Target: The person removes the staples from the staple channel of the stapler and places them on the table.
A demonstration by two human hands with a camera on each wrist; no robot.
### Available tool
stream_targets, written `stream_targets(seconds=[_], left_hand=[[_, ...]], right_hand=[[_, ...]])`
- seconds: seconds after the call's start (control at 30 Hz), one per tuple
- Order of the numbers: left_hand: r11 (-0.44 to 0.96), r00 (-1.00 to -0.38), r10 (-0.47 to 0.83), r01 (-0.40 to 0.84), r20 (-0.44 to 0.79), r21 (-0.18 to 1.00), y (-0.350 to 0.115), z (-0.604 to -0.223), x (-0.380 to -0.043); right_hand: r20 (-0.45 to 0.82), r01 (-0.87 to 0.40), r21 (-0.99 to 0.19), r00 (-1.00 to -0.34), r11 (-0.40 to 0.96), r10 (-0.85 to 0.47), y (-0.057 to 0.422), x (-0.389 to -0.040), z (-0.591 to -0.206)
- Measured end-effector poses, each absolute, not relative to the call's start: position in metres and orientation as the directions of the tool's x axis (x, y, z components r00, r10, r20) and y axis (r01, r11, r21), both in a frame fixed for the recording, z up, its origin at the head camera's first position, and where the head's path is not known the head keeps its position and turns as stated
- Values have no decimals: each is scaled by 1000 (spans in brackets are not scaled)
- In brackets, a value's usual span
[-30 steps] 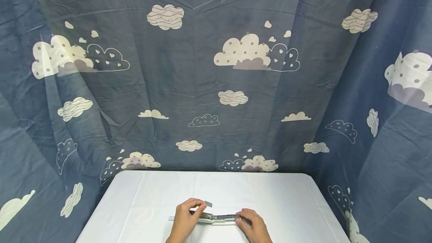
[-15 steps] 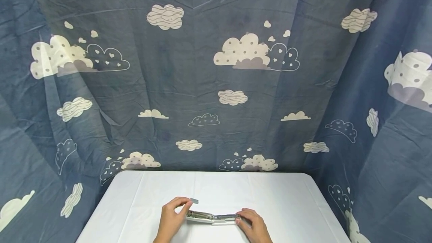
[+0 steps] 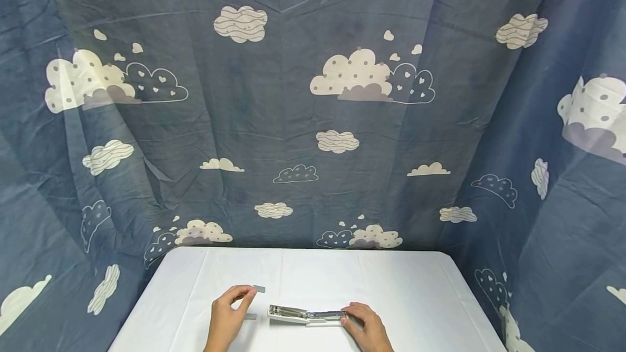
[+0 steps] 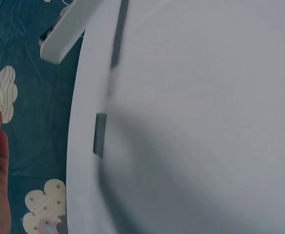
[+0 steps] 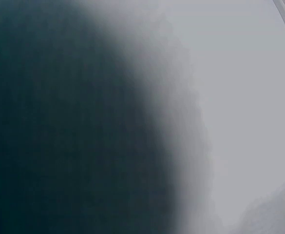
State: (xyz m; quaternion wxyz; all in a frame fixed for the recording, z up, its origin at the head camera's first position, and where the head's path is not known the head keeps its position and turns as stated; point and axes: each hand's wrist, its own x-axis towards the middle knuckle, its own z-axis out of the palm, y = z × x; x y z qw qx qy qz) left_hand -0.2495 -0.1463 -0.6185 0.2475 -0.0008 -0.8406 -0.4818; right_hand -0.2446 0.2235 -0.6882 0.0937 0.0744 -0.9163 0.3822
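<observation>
In the head view a white stapler (image 3: 288, 318) lies opened out, its metal inside facing up. My right hand (image 3: 365, 326) grips its right end, thumb in front and fingers behind. Left of the stapler, my left hand (image 3: 227, 311) pinches a short grey strip of staples (image 3: 260, 289) between thumb and forefinger, raised over the table. A second grey strip (image 3: 250, 316) lies on the table between that hand and the stapler's left end. The left wrist view shows the left hand's fingers (image 4: 0, 146) at its edge and the strip on the table.
A white-covered table (image 3: 401, 281) carries everything. Behind it and at both sides hangs a blue curtain (image 3: 293, 118) with cloud prints. The right wrist view is mostly a dark blur beside white cloth (image 5: 249, 112).
My left hand has moved left, away from the stapler, with the pinched strip. The stapler's left end and the strip on the table now show. The right hand has stayed in place.
</observation>
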Motion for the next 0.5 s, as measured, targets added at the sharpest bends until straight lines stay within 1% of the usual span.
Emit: stream_targets(seconds=[0.23, 0.5], left_hand=[[572, -875, -256, 205, 411, 794, -166, -627, -246], [586, -912, -224, 155, 343, 795, -191, -639, -241]], right_hand=[[245, -212, -692, -968, 690, -52, 223, -244, -687], [201, -181, -708, -978, 683, -51, 222, -244, -689]])
